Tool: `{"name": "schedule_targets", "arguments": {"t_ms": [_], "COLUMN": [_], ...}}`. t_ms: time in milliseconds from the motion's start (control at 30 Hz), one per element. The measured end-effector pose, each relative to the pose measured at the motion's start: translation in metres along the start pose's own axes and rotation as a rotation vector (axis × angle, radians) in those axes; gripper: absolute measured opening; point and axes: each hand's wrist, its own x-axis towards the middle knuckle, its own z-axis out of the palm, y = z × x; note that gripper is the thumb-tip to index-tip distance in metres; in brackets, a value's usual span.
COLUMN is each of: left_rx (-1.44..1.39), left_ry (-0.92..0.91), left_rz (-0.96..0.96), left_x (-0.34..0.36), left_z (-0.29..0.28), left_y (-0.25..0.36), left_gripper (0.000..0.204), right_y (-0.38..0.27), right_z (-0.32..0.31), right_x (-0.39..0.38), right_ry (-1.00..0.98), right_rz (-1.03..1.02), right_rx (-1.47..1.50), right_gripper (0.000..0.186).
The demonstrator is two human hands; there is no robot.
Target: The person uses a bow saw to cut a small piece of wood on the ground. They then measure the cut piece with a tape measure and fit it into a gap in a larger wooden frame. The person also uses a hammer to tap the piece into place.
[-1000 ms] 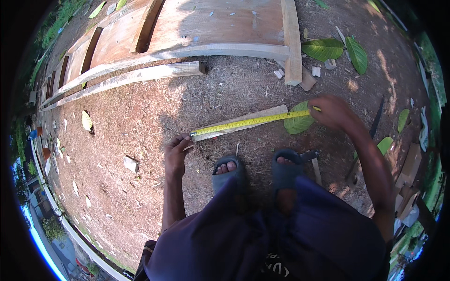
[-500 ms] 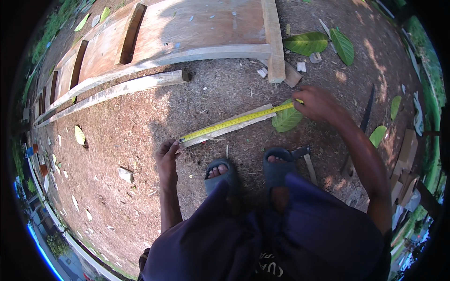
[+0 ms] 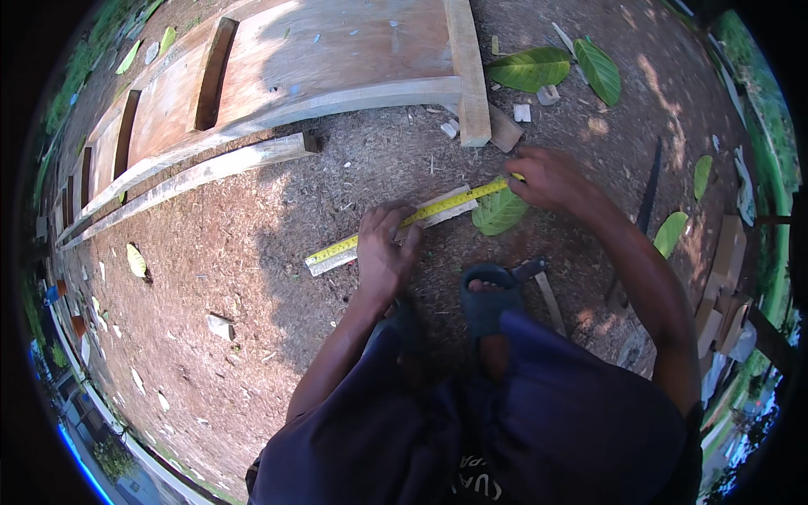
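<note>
A short pale wooden strip (image 3: 333,265) lies slantwise above the ground in front of my feet. Along its top runs the yellow blade of a tape measure (image 3: 448,203), reaching past the strip's right end. My left hand (image 3: 383,257) is closed over the blade and strip left of their middle, fingers on the far side and thumb on the near side. At the blade's right end, my right hand (image 3: 543,178) grips the tape measure; its case is hidden in the fingers. A green leaf (image 3: 501,212) lies beneath the blade near that hand.
A large wooden panel with a frame (image 3: 353,59) lies at the far side, a long timber (image 3: 210,168) beside it. A hammer (image 3: 528,269) is by my right foot, a handsaw (image 3: 651,189) farther right. Cardboard (image 3: 725,261) sits at the right edge.
My left hand has left the strip's left end, moved right along it and closed over the blade and strip. My right hand still holds the tape measure. The view has shifted slightly.
</note>
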Motion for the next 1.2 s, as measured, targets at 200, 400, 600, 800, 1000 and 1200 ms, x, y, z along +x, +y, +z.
{"name": "schedule_targets", "arguments": {"t_ms": [200,400,600,800,1000,1200], "left_rx": [0.165,0.162,0.144,0.154,0.2,0.357], "left_ry": [0.044,0.079,0.015,-0.006,-0.088,0.14], "left_rz": [0.107,0.093,0.027,0.003,-0.035,0.075], "left_x": [0.016,0.017,0.016,0.015,0.013,0.008], "left_z": [0.047,0.06,0.062,0.062,0.062,0.066], "left_y": [0.016,0.018,0.016,0.017,0.013,0.017], "left_gripper": [0.024,0.022,0.027,0.027,0.044,0.089], "right_y": [0.003,0.01,0.015,0.015,0.008,-0.011], "right_z": [0.003,0.01,0.015,0.015,0.006,0.017], "right_x": [0.0,0.002,0.004,0.003,0.005,0.004], "right_ry": [-0.005,0.062,0.115,0.107,-0.006,0.001], "right_rz": [-0.008,-0.056,-0.095,-0.084,-0.048,-0.042], "right_rx": [0.017,0.026,0.029,0.033,0.056,0.204], "right_gripper": [0.025,0.02,0.019,0.019,0.022,0.043]}}
